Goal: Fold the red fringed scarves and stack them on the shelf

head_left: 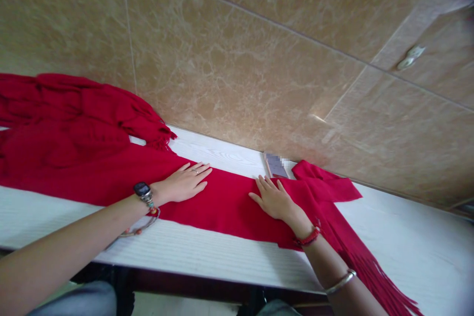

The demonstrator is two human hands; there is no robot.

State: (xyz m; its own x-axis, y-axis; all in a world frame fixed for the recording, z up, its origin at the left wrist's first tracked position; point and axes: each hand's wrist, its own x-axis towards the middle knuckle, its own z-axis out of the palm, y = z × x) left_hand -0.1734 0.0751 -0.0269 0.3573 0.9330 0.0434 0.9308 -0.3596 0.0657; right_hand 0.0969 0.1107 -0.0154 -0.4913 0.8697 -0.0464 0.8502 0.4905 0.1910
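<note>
A long red scarf (229, 202) lies spread across a white table, its fringe trailing off toward the lower right. My left hand (183, 182) rests flat on the cloth with fingers stretched to the right. My right hand (272, 200) also presses flat on it, fingers apart and pointing to the upper left. Between the two hands the fabric looks smooth. Bunched red cloth (74, 103) with a fringed end lies at the left. A folded piece of red fabric (329, 185) sits beyond my right hand.
The white table (222, 252) runs along a tan marbled tile wall (240, 59). A phone (276, 165) lies by the wall, partly blurred, close to the scarf's far edge. A small fixture (411, 57) is mounted on the wall at the right. My knees show under the front edge.
</note>
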